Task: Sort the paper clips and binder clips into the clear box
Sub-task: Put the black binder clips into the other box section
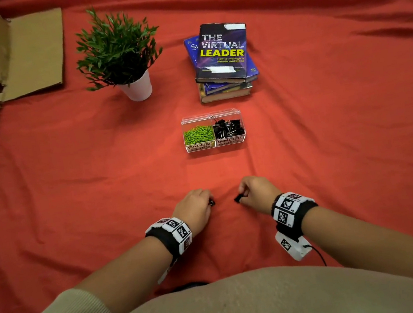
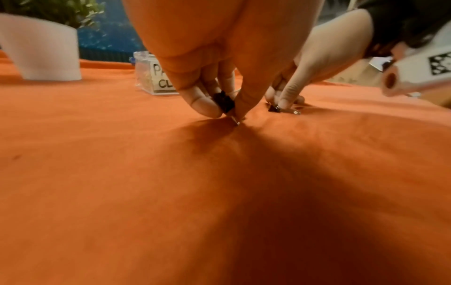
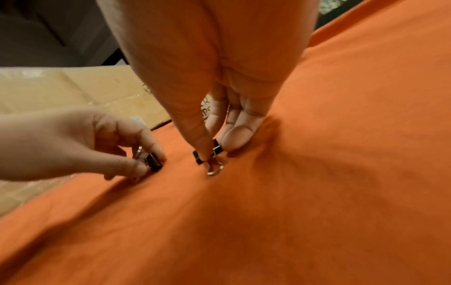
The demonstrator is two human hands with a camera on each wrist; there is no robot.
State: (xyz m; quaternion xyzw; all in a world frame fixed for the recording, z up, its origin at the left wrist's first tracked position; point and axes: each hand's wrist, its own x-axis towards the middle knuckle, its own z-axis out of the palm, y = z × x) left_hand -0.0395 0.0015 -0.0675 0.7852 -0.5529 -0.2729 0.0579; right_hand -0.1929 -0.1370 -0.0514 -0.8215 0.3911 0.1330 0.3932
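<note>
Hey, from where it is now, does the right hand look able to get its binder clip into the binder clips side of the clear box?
Probably yes. The right hand pinches a binder clip, and only bare red cloth lies between it and the clear box, whose top looks open.

The scene is seen by the head camera from above, facing forward and down over the red cloth (image 1: 331, 137), with the clear box (image 1: 213, 130) farther away. The left hand (image 2: 219, 67) is viewed by the left wrist camera from very near, low over the cloth, facing far. The right hand (image 3: 219, 77) is viewed likewise, facing left. Both hands are shared by all three views.
</note>
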